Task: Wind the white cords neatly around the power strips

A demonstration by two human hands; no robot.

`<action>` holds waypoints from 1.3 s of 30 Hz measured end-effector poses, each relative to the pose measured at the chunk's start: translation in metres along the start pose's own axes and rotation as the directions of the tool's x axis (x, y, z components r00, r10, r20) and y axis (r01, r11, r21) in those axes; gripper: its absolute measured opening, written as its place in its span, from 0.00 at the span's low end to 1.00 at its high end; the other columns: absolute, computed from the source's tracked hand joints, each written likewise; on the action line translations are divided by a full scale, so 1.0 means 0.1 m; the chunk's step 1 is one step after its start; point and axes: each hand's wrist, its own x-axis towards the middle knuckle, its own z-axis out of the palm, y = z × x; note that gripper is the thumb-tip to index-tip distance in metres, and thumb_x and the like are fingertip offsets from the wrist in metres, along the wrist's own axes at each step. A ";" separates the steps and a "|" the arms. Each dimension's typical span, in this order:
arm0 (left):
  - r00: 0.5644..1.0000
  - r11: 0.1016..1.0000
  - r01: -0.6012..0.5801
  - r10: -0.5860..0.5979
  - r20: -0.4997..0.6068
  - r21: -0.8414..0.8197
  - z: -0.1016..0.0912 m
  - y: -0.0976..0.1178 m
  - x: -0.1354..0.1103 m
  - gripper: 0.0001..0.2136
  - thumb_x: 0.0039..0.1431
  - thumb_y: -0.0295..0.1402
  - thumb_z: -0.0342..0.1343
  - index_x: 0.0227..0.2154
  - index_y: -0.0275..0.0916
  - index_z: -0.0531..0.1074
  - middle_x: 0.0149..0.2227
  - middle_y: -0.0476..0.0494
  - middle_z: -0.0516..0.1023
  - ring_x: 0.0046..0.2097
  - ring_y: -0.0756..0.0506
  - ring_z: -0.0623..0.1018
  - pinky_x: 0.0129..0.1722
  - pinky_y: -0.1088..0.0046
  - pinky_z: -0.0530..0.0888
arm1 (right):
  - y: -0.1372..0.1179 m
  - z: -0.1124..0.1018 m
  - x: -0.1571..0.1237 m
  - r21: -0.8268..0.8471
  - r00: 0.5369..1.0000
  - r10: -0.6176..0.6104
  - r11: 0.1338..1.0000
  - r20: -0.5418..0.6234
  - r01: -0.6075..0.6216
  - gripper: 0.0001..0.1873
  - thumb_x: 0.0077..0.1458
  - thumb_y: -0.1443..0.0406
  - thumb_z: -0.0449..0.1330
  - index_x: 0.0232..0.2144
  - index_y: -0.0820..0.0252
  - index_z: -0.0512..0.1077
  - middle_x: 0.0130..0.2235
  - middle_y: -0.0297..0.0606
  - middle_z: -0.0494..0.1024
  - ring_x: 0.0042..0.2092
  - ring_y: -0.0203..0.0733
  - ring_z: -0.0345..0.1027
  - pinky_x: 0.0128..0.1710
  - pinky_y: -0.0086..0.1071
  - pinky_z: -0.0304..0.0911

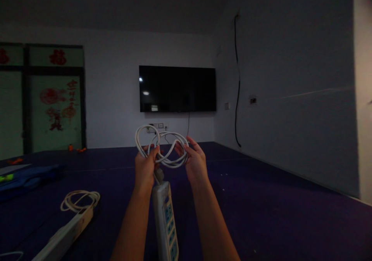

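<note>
A white power cord, looped into several coils, is held up between my two hands. My left hand is closed around the left side of the loops. On the right side, my right hand grips the coils between thumb and fingers. A white power strip with a row of sockets hangs or stands upright between my forearms, below the left hand. What appears to be the grey plug shows just above its top end.
A second white power strip with a coiled cord lies on the dark blue floor at left. Blue cloth lies beyond it. A television hangs on the far wall; a black cable dangles on the right wall.
</note>
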 end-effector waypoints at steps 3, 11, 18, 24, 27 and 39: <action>0.999 1.000 0.024 -0.024 0.029 -0.004 0.01 -0.01 0.02 0.15 0.34 0.39 0.63 0.24 0.36 0.67 0.15 0.58 0.67 0.13 0.57 0.62 0.12 0.83 0.55 | -0.01 0.02 0.00 0.056 0.997 -0.006 0.998 0.076 0.002 0.22 0.41 0.72 0.61 0.42 0.58 0.66 0.32 0.36 0.78 0.36 0.42 0.74 0.42 0.42 0.67; 0.994 0.997 0.073 -0.075 0.079 0.033 0.01 0.04 -0.01 0.16 0.34 0.42 0.63 0.20 0.36 0.67 0.14 0.59 0.64 0.11 0.59 0.56 0.11 0.82 0.54 | -0.05 0.04 -0.04 0.108 0.985 -0.034 0.994 0.169 0.016 0.26 0.44 0.72 0.58 0.48 0.52 0.62 0.36 0.33 0.78 0.42 0.40 0.72 0.50 0.43 0.62; 0.992 0.996 -0.087 0.090 -0.088 0.035 0.00 -0.04 0.04 0.18 0.36 0.39 0.62 0.32 0.37 0.67 0.16 0.59 0.66 0.15 0.54 0.66 0.14 0.81 0.61 | 0.05 0.02 0.00 -0.177 0.989 -0.127 0.975 0.073 0.138 0.20 0.39 0.68 0.63 0.40 0.60 0.71 0.37 0.38 0.78 0.41 0.41 0.72 0.47 0.38 0.63; 0.967 0.975 -0.210 0.217 -0.133 0.067 -0.01 -0.05 0.03 0.20 0.38 0.36 0.62 0.37 0.38 0.67 0.18 0.59 0.66 0.16 0.54 0.68 0.16 0.80 0.64 | 0.14 -0.16 -0.01 -0.675 0.971 -0.236 0.722 -0.040 0.148 0.08 0.36 0.63 0.64 0.23 0.60 0.75 0.23 0.37 0.78 0.27 0.43 0.72 0.25 0.30 0.64; 0.960 0.969 -0.238 0.245 -0.133 0.067 0.01 -0.05 0.01 0.19 0.38 0.36 0.62 0.36 0.38 0.68 0.19 0.59 0.66 0.16 0.55 0.67 0.16 0.80 0.65 | 0.18 -0.23 0.00 -0.673 0.979 -0.200 0.730 -0.044 0.119 0.05 0.32 0.64 0.64 0.17 0.60 0.74 0.17 0.34 0.74 0.19 0.40 0.68 0.17 0.27 0.59; 0.995 0.994 -0.094 0.093 -0.022 -0.056 0.06 -0.03 -0.02 0.17 0.35 0.35 0.63 0.30 0.37 0.66 0.14 0.60 0.65 0.12 0.58 0.59 0.11 0.84 0.54 | 0.08 -0.18 0.13 -0.099 0.999 -0.001 0.995 -0.051 -0.004 0.14 0.36 0.71 0.61 0.32 0.60 0.73 0.26 0.33 0.77 0.27 0.37 0.72 0.24 0.26 0.68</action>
